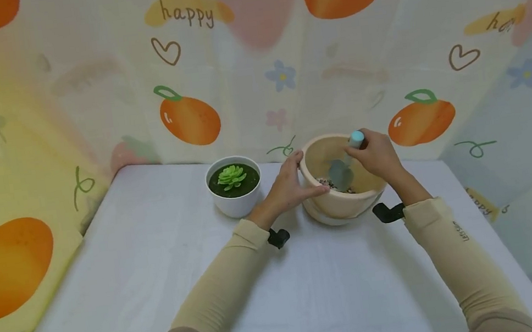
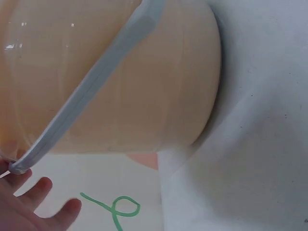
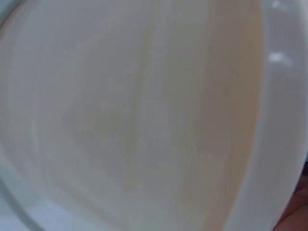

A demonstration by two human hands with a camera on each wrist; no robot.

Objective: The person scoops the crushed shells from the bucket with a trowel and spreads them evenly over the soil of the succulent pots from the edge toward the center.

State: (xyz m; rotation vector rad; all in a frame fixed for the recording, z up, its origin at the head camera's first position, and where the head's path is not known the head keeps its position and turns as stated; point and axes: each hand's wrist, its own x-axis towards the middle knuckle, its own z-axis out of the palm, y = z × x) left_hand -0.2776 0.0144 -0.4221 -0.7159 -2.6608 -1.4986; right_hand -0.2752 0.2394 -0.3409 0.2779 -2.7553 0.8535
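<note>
A cream bucket point(image 1: 340, 205) stands on the table with a layer of small mixed-colour grains point(image 1: 324, 182) at its bottom. My left hand point(image 1: 286, 187) steadies it from the left, thumb along the front rim and fingers against the side. In the left wrist view, fingertips lie by the end of the pale bucket handle point(image 2: 91, 91), some of them apart from the wall. My right hand point(image 1: 378, 156) grips the light blue handle of a small shovel point(image 1: 342, 174), its grey blade down inside the bucket near the grains. The right wrist view shows mainly the bucket's blurred wall point(image 3: 120, 120).
Left of the bucket stands a white pot point(image 1: 237, 205) with a green succulent point(image 1: 232, 177) in dark soil, close to my left forearm. A white cloth covers the table point(image 1: 156, 246). Behind rises a fruit-print curtain point(image 1: 235, 81).
</note>
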